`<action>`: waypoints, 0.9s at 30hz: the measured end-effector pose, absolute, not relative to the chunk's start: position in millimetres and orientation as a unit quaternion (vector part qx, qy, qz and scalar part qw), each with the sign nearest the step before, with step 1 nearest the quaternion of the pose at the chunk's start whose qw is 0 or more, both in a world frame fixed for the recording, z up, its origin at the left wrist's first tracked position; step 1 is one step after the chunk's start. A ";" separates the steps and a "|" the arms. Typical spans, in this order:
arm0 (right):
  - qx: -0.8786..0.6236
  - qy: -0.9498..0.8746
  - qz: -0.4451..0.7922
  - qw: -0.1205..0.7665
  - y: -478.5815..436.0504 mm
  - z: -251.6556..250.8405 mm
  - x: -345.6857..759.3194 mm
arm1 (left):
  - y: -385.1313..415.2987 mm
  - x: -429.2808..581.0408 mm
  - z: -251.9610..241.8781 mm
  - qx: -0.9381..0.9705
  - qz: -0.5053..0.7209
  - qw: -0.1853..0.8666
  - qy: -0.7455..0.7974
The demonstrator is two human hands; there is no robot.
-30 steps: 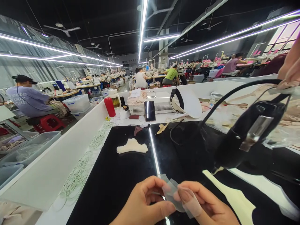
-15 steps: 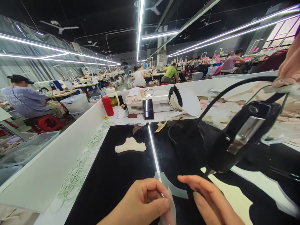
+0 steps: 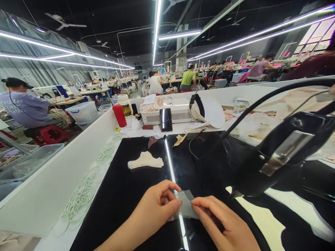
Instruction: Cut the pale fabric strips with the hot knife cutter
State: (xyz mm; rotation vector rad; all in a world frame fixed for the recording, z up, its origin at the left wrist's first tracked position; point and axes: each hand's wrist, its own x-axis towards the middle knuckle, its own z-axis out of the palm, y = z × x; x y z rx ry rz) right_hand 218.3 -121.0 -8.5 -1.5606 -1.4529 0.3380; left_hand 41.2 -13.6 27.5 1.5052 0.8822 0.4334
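Observation:
My left hand (image 3: 159,205) is closed, its thumb and fingers pinching the left edge of a thin translucent grey sheet (image 3: 187,205). On the sheet's right edge, the thumb and index finger of my right hand (image 3: 222,221) are pressed together. The sheet is held just over or on the black work surface (image 3: 115,209); I cannot tell which, and its lower part is partly hidden by my hands. Beyond my hands lies a small stack of cream cut pieces (image 3: 145,160). To the right of my right hand lies a pale yellow cut piece (image 3: 264,219).
A black device with a metal plate (image 3: 288,151) and thick cable looms at right. Green elastic loops (image 3: 81,193) line the left side. At the back stand a phone (image 3: 166,119), a white vented box (image 3: 153,118), a red cup (image 3: 119,115) and a jar (image 3: 125,105).
My left hand has moved up and away from me. My right hand has moved left and closed onto the sheet. Another hand at the upper right has mostly left view.

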 end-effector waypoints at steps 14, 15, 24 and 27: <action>-0.609 -0.742 -0.075 0.270 -111.6 -30.7 226.8 | -13.2 34.5 1.5 0.892 0.133 0.197 0.384; -0.608 -0.746 -0.079 0.259 -111.1 -31.6 227.1 | -13.2 34.6 0.8 0.896 0.131 0.189 0.381; -0.605 -0.755 -0.086 0.238 -113.3 -33.7 229.1 | -15.3 33.7 -1.4 0.908 0.108 0.162 0.370; -0.603 -0.757 -0.082 0.235 -113.0 -34.6 229.5 | -15.5 33.7 -1.7 0.909 0.107 0.163 0.368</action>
